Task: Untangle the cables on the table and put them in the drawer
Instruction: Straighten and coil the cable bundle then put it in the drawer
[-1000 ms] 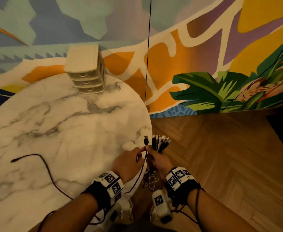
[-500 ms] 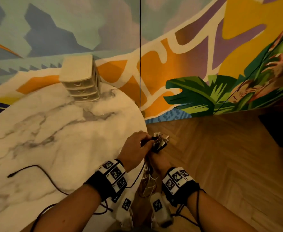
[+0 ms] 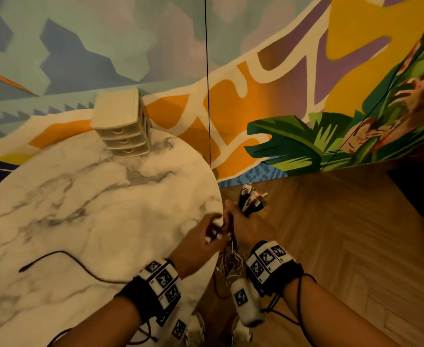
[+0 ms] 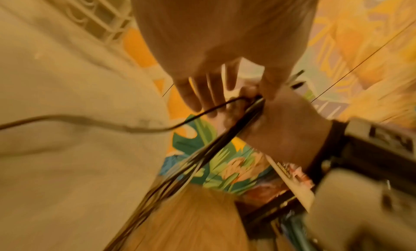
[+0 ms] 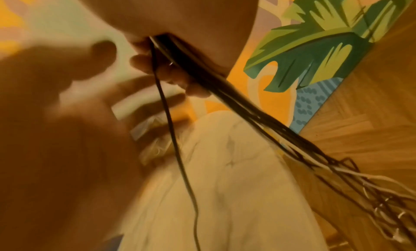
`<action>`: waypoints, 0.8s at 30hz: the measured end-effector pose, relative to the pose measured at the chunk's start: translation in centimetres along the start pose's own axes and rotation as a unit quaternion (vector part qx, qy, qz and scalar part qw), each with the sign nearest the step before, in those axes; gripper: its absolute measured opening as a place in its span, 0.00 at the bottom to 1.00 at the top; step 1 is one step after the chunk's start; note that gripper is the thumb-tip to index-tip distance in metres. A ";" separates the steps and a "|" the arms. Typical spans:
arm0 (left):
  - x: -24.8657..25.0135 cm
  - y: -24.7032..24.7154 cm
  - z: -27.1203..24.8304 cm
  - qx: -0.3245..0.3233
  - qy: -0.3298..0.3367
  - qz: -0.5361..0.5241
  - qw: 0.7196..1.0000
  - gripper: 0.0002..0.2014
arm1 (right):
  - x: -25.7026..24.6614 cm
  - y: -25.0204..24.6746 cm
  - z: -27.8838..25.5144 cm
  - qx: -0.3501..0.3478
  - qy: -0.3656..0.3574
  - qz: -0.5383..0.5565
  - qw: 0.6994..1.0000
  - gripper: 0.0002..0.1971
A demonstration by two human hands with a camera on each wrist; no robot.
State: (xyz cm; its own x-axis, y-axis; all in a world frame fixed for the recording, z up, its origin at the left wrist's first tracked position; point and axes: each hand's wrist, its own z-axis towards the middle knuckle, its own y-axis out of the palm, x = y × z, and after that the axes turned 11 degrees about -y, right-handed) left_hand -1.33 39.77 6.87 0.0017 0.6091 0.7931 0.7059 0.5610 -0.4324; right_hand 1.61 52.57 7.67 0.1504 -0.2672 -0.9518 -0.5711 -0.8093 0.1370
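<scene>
Cables [image 3: 231,240] are bunched in the right hand [image 3: 244,225], its grip curled round the bundle just off the counter [image 3: 85,209] edge — connector ends [image 3: 250,200] stick up above the fist, loose lengths hang below toward the floor [image 3: 343,246]. Left hand [image 3: 200,242] is beside it, fingers [image 4: 203,92] spread and relaxed, one black strand [image 4: 94,123] crossing them. Drawer unit [image 3: 122,121] stands well apart at the counter's far side.
</scene>
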 end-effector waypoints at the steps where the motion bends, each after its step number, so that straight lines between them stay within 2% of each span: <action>1: -1.1 0.3 -0.6 -0.052 -0.033 0.053 0.997 0.13 | -0.2 -0.1 0.4 0.010 0.002 0.011 1.000 0.23; 2: -2.6 0.4 -1.1 -0.083 -0.066 0.096 0.990 0.08 | -0.6 -0.3 0.7 0.016 0.003 0.037 0.999 0.25; 3: -4.3 0.1 -1.4 -0.092 -0.088 0.120 0.985 0.07 | -1.0 -0.6 1.1 0.021 0.011 0.077 0.997 0.25; 4: -6.3 -0.8 -1.6 -0.084 -0.102 0.175 0.976 0.10 | -1.6 -1.2 1.2 0.025 0.022 0.119 0.992 0.25; 6: -10.5 -4.4 -1.4 -0.036 -0.124 0.300 0.945 0.15 | -2.6 -2.6 1.9 0.033 0.023 0.187 0.982 0.24; 7: -12.3 -6.6 -1.3 0.003 -0.148 0.329 0.933 0.16 | -3.0 -3.4 2.3 0.043 0.012 0.206 0.978 0.24; 10: -14.3 -12.6 -0.6 0.121 -0.233 0.320 0.910 0.13 | -4.1 -4.8 3.2 0.105 -0.029 0.207 0.972 0.24; 12: -11.6 -14.2 0.2 0.192 -0.225 0.277 0.914 0.18 | -4.6 -4.5 2.9 0.128 -0.062 0.157 0.977 0.24; 13: -9.2 -14.4 0.6 0.218 -0.199 0.258 0.920 0.21 | -4.8 -4.1 2.5 0.118 -0.076 0.119 0.983 0.22; 14: -6.4 -14.0 0.8 0.237 -0.165 0.247 0.925 0.22 | -5.0 -3.5 2.0 0.096 -0.086 0.069 0.989 0.20; 16: -1.1 -12.1 1.0 0.248 -0.097 0.235 0.935 0.23 | -5.2 -1.9 0.7 0.006 -0.094 -0.040 0.995 0.20; 18: 4.2 -9.0 0.4 0.217 -0.030 0.282 0.934 0.25 | -6.0 -0.5 -0.5 -0.091 -0.081 -0.090 0.988 0.22; 21: 9.4 -4.1 -1.1 0.126 0.036 0.423 0.897 0.17 | -6.9 -0.1 -1.3 -0.137 -0.056 -0.071 0.986 0.20; 23: 10.8 -1.9 -1.4 0.087 0.063 0.395 0.912 0.13 | -6.8 -0.9 -1.3 -0.138 -0.061 -0.036 0.988 0.24; 24: 11.1 -1.3 -1.3 0.073 0.060 0.345 0.934 0.14 | -6.7 -1.5 -1.0 -0.122 -0.069 -0.035 0.989 0.24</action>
State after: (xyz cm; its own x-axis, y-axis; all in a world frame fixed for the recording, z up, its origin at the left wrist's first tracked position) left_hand -1.34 45.03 16.77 0.5055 0.7923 0.3417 0.4027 0.1336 -0.9055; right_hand 2.29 55.05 14.09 0.0605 -0.1463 -0.9874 -0.3486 -0.9300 0.1164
